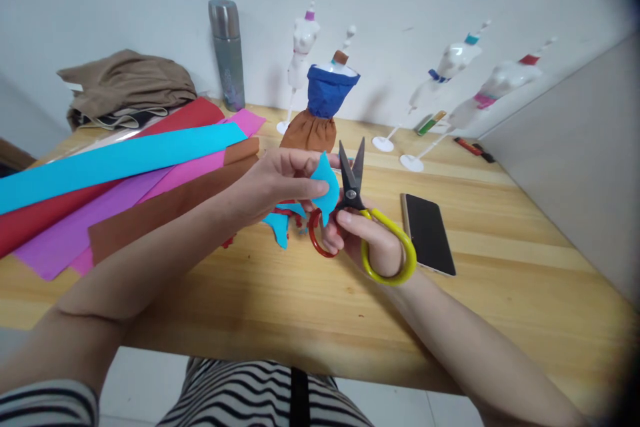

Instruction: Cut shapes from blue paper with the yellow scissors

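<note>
Between thumb and fingers, my left hand (290,180) pinches a small, pointed light-blue piece (325,188). My right hand (373,240) is closed round scissors (352,195) with one yellow and one red handle; their black blades are parted and point up, just right of the blue piece. Light-blue scraps (279,228) and small red bits lie on the wooden table (300,307) below my left hand. Behind my hands stands a small mannequin with a blue top (330,90) and a gathered brown skirt (309,131).
Coloured sheets (120,160) and a folded brown cloth (130,87) lie at the left, near a grey flask (227,57). White mannequins (304,37) stand at the back and right. A phone (429,233) lies right of the scissors, with a red marker (467,145) farther back.
</note>
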